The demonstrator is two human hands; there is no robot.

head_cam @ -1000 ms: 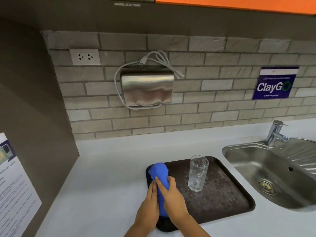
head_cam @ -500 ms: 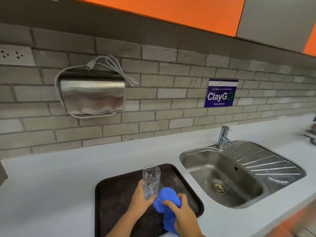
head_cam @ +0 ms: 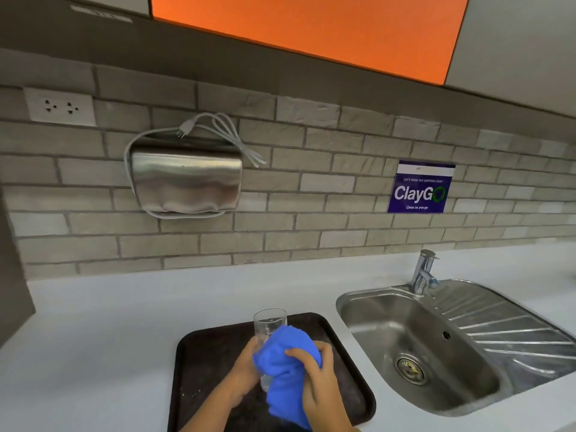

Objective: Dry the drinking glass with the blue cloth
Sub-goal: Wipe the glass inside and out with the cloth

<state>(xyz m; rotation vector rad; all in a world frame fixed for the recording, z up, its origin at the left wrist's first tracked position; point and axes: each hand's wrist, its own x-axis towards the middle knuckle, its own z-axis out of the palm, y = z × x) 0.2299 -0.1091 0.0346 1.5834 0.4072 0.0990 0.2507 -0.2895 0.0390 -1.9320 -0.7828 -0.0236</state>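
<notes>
A clear drinking glass (head_cam: pixel 268 322) is held upright above the dark tray (head_cam: pixel 205 363), with my left hand (head_cam: pixel 244 374) wrapped around its lower part. The blue cloth (head_cam: pixel 286 372) is bunched in my right hand (head_cam: pixel 318 378) and pressed against the glass's right side, covering its middle and lower wall. Only the rim and upper part of the glass show above the cloth. Both hands are close together over the middle of the tray.
A steel sink (head_cam: pixel 420 347) with a tap (head_cam: pixel 423 271) and drainboard lies to the right of the tray. White counter (head_cam: pixel 103 353) runs left. On the brick wall hang a steel dispenser (head_cam: pixel 186 179), a socket (head_cam: pixel 60 106) and a blue sign (head_cam: pixel 419 188).
A second ago both hands held the cloth and the glass stood on the tray. My left hand then took the glass, and now the cloth has moved up against its side.
</notes>
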